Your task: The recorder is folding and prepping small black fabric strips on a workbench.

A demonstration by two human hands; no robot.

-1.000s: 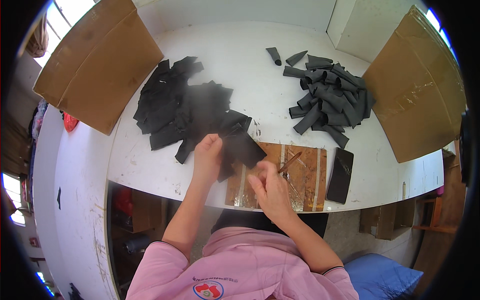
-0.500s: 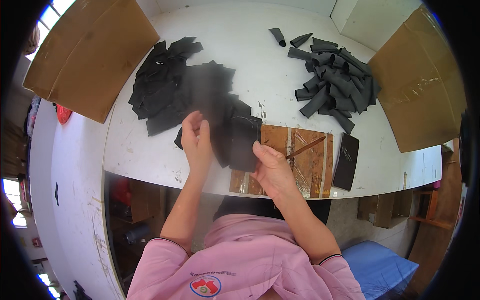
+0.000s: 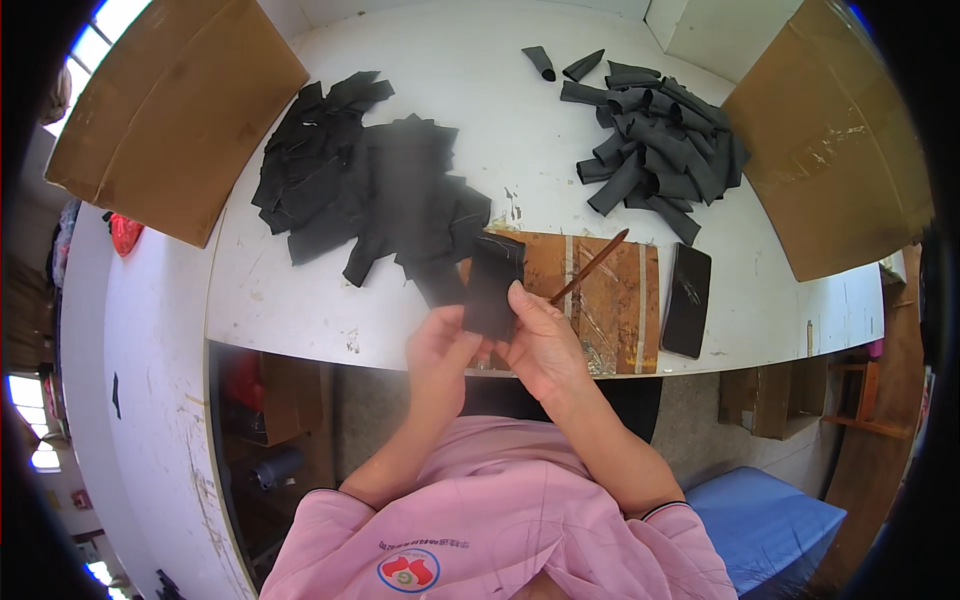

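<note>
My left hand (image 3: 438, 350) and my right hand (image 3: 543, 340) together hold a flat black fabric piece (image 3: 492, 283) upright over the table's near edge. A thin wooden stick (image 3: 592, 265) juts up and to the right from my right hand. Behind the piece lies a pile of flat black fabric pieces (image 3: 370, 185). At the far right of the table sits a heap of rolled black pieces (image 3: 655, 140).
A brown cardboard sheet (image 3: 600, 300) lies under my hands, with a black phone (image 3: 688, 300) at its right. Cardboard boxes stand at the left (image 3: 170, 110) and right (image 3: 830, 140) of the white table (image 3: 300, 300). A blue stool (image 3: 770, 530) is below right.
My hands have drawn back from the flat pile toward the table's near edge, bringing one black piece with them. The view has tilted slightly.
</note>
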